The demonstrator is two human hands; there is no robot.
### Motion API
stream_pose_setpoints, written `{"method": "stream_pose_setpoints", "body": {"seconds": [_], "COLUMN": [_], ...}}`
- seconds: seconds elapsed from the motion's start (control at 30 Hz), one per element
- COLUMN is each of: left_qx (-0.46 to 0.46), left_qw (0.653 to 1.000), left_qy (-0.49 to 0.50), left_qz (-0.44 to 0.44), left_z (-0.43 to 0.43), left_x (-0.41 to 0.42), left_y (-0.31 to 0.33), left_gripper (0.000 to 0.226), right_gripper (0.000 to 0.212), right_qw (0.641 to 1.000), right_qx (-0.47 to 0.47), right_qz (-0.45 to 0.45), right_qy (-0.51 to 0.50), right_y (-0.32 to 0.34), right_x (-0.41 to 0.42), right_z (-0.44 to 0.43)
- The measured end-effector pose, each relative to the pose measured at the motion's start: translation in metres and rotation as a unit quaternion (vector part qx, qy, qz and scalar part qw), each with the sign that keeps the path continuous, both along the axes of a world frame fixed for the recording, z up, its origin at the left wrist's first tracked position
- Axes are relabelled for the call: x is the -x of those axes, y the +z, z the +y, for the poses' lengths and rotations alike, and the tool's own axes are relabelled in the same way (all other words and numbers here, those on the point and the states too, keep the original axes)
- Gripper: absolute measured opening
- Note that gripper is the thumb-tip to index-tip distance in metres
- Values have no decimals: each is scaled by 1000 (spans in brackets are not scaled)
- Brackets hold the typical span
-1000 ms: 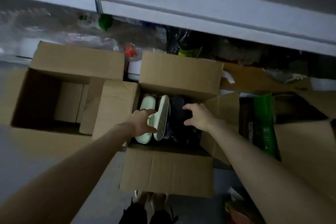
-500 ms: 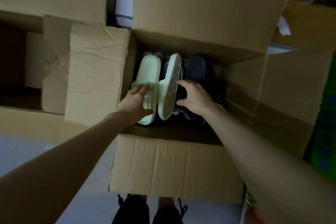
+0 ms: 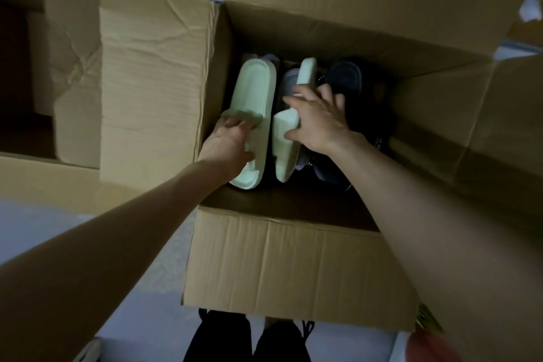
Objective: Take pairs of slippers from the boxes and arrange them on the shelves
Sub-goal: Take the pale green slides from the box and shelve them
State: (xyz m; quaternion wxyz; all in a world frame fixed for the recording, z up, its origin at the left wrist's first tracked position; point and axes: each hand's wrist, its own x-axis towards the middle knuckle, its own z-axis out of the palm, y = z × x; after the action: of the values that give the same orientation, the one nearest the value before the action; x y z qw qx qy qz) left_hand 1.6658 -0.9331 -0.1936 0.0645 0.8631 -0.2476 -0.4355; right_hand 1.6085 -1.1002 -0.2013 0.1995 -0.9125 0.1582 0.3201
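Low in the open cardboard box (image 3: 293,261), against its left wall, a pale green slipper (image 3: 257,88) lies footbed up. The left hand (image 3: 227,145) grips it, fingers tucked under the strap and thumb on the footbed. Just right of it the second green slipper (image 3: 305,72) stands on edge, held between the thumb and spread fingers of the right hand (image 3: 318,120). Dark slippers (image 3: 345,79) fill the box's right side. Its creased left flap (image 3: 152,82) spreads toward a neighbouring open carton (image 3: 44,182).
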Motion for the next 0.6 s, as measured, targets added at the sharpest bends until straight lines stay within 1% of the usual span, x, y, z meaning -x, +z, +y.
{"method": "stream_pose_setpoints", "body": {"seconds": [0.13, 0.23, 0.3, 0.43, 0.53, 0.6], "left_qx": [-13, -14, -16, -8, 2, 5], "left_qw": [1000, 1000, 1000, 1000, 1000, 1000], "left_qy": [13, 10, -2, -6, -8, -7], "left_qz": [10, 11, 8, 5, 9, 19], "left_z": [-4, -5, -5, -4, -4, -3], "left_x": [-2, -3, -3, -2, -1, -3], "left_y": [3, 5, 5, 6, 9, 11], "left_gripper": [61, 59, 59, 59, 59, 58], "right_gripper": [58, 59, 59, 56, 48, 38], "right_qw": [997, 995, 996, 998, 998, 998], "right_qx": [63, 68, 59, 56, 63, 57], "right_qz": [33, 71, 61, 33, 15, 9], "right_qy": [6, -2, -11, 7, -10, -17], "right_y": [5, 5, 5, 2, 2, 4], "right_x": [14, 33, 42, 47, 46, 46], "right_z": [-14, -18, -15, 4, 10, 9]}}
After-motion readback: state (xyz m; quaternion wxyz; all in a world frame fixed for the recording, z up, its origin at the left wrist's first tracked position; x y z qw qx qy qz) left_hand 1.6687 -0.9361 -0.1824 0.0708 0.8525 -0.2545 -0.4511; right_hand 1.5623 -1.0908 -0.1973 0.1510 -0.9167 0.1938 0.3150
